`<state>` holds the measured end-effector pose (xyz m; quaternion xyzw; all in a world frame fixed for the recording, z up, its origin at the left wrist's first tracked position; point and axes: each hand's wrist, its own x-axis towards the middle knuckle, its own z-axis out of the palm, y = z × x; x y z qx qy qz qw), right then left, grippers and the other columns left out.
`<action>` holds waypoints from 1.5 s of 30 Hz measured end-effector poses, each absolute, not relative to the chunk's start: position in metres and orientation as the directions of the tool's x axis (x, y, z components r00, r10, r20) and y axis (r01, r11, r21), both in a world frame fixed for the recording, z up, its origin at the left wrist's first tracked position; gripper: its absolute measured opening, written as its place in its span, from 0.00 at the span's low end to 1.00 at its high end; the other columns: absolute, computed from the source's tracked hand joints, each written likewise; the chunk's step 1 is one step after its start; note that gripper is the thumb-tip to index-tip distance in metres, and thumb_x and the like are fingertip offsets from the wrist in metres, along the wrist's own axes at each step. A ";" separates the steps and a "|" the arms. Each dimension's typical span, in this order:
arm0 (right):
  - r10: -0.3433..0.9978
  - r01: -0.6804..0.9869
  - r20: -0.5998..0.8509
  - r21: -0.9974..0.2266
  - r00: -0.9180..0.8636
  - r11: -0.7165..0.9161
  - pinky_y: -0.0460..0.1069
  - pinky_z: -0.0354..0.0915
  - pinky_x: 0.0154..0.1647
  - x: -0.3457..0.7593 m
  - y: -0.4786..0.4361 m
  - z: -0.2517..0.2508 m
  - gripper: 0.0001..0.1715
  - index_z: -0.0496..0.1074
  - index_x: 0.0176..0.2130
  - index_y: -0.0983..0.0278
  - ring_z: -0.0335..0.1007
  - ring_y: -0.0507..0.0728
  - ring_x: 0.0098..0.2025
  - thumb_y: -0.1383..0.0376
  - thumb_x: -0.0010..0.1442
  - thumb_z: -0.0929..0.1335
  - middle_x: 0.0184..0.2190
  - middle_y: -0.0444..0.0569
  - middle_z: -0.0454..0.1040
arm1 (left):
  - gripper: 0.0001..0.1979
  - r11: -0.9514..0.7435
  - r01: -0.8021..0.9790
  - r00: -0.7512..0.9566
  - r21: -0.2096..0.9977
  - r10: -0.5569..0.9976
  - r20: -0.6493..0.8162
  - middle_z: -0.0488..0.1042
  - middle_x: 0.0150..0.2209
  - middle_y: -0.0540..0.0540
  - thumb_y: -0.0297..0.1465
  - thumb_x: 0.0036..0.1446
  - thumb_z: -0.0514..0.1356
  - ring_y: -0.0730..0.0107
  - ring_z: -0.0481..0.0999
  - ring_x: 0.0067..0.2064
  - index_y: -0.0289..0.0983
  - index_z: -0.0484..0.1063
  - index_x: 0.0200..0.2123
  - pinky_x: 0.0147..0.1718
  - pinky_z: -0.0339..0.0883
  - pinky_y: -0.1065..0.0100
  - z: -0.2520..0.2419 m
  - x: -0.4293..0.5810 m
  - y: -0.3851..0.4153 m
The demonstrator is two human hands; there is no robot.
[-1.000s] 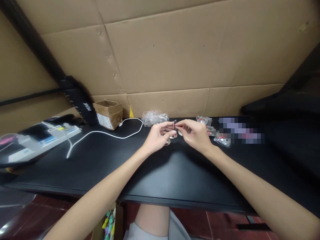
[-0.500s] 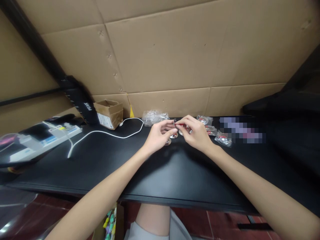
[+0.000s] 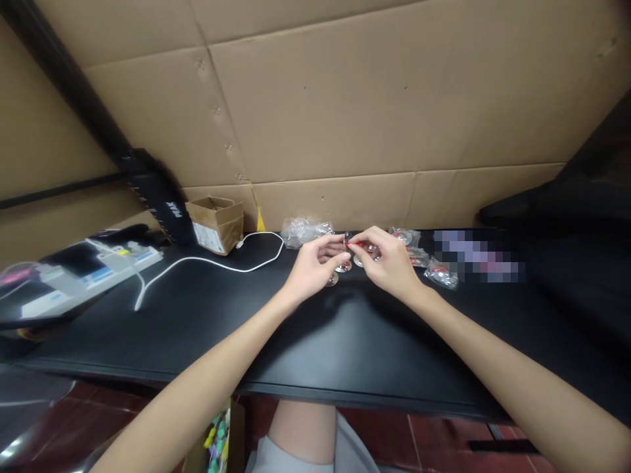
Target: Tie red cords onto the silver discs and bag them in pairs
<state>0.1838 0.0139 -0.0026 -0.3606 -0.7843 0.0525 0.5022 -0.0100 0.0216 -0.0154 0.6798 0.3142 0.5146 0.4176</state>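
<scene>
Counter (image 3: 315,355) in black spreads broadly from its front edge, with working room on the near side. Left hand (image 3: 311,266) and right hand (image 3: 387,263) nearly meet, fingertips pinched narrow on a small dark-and-red piece (image 3: 348,238) above shiny metal discs (image 3: 344,267). Wrapped packets (image 3: 441,272) lie beyond the right hand; crumpled clear plastic (image 3: 306,231) sits by the back edge, near a cardboard wall (image 3: 325,118).
</scene>
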 end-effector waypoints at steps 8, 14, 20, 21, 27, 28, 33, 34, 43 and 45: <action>0.598 0.506 0.756 -0.419 -0.266 0.754 0.53 0.67 0.39 0.184 0.015 -0.004 0.06 0.74 0.41 0.60 0.71 0.58 0.37 0.66 0.71 0.66 0.39 0.50 0.75 | 0.22 -0.434 -0.029 0.278 0.901 0.862 0.424 0.82 0.44 0.38 0.31 0.56 0.72 0.61 0.83 0.45 0.32 0.76 0.53 0.47 0.78 0.62 -0.016 -0.009 0.021; 0.612 0.506 0.735 -0.424 -0.293 0.752 0.53 0.67 0.41 0.183 0.015 -0.004 0.05 0.71 0.42 0.60 0.70 0.58 0.39 0.67 0.72 0.65 0.39 0.50 0.72 | 0.22 -0.432 -0.049 0.276 0.901 0.861 0.428 0.82 0.44 0.38 0.30 0.56 0.73 0.61 0.83 0.46 0.33 0.77 0.53 0.47 0.78 0.62 -0.016 -0.007 0.021; 0.618 0.513 0.732 -0.428 -0.286 0.744 0.53 0.66 0.39 0.180 0.014 -0.009 0.05 0.71 0.42 0.60 0.70 0.58 0.37 0.66 0.72 0.64 0.39 0.51 0.71 | 0.23 -0.414 -0.073 0.273 0.907 0.867 0.417 0.82 0.43 0.39 0.30 0.53 0.74 0.62 0.83 0.45 0.33 0.77 0.52 0.47 0.78 0.62 -0.021 -0.007 0.024; 0.619 0.512 0.736 -0.433 -0.274 0.741 0.53 0.67 0.38 0.179 0.014 -0.009 0.05 0.71 0.42 0.60 0.70 0.58 0.37 0.66 0.72 0.65 0.39 0.51 0.72 | 0.23 -0.406 -0.084 0.269 0.910 0.870 0.413 0.82 0.43 0.39 0.31 0.53 0.74 0.62 0.83 0.45 0.33 0.77 0.52 0.47 0.78 0.62 -0.022 -0.007 0.025; 0.616 0.481 0.766 -0.475 -0.186 0.737 0.51 0.69 0.32 0.175 0.010 -0.008 0.06 0.77 0.42 0.60 0.72 0.56 0.35 0.65 0.70 0.68 0.38 0.49 0.75 | 0.25 -0.387 -0.139 0.246 0.911 0.878 0.411 0.82 0.44 0.38 0.33 0.51 0.76 0.59 0.83 0.47 0.34 0.77 0.51 0.49 0.78 0.59 -0.023 -0.009 0.028; 0.620 0.475 0.765 -0.485 -0.177 0.734 0.51 0.69 0.32 0.175 0.010 -0.007 0.06 0.78 0.42 0.60 0.72 0.56 0.35 0.65 0.70 0.69 0.38 0.49 0.75 | 0.26 -0.392 -0.138 0.242 0.910 0.877 0.415 0.82 0.45 0.38 0.34 0.51 0.76 0.59 0.83 0.48 0.34 0.77 0.52 0.50 0.77 0.59 -0.023 -0.009 0.028; 0.645 0.449 0.750 -0.531 -0.146 0.719 0.51 0.70 0.29 0.174 0.009 -0.007 0.10 0.82 0.45 0.59 0.75 0.57 0.37 0.64 0.70 0.69 0.40 0.51 0.76 | 0.27 -0.406 -0.126 0.228 0.905 0.876 0.425 0.82 0.48 0.38 0.35 0.52 0.76 0.58 0.82 0.49 0.35 0.78 0.54 0.52 0.76 0.57 -0.023 -0.011 0.029; 0.648 0.445 0.750 -0.537 -0.137 0.716 0.51 0.70 0.29 0.175 0.009 -0.007 0.10 0.82 0.45 0.59 0.75 0.57 0.37 0.64 0.69 0.69 0.41 0.51 0.77 | 0.27 -0.408 -0.127 0.231 0.904 0.874 0.426 0.82 0.49 0.37 0.35 0.52 0.76 0.58 0.82 0.49 0.35 0.78 0.54 0.52 0.76 0.58 -0.023 -0.011 0.029; 0.637 0.468 0.766 -0.533 -0.086 0.705 0.51 0.70 0.29 0.176 0.008 -0.006 0.08 0.80 0.46 0.61 0.74 0.55 0.33 0.65 0.66 0.71 0.41 0.50 0.80 | 0.26 -0.400 -0.131 0.267 0.907 0.867 0.421 0.81 0.50 0.36 0.35 0.53 0.75 0.60 0.82 0.47 0.34 0.78 0.54 0.50 0.77 0.60 -0.019 -0.011 0.026; 0.639 0.470 0.765 -0.535 -0.083 0.702 0.51 0.70 0.29 0.176 0.008 -0.007 0.08 0.80 0.46 0.61 0.75 0.55 0.33 0.65 0.66 0.71 0.41 0.49 0.80 | 0.26 -0.400 -0.126 0.269 0.908 0.867 0.419 0.82 0.49 0.37 0.35 0.53 0.75 0.60 0.83 0.47 0.34 0.78 0.54 0.49 0.77 0.60 -0.019 -0.012 0.026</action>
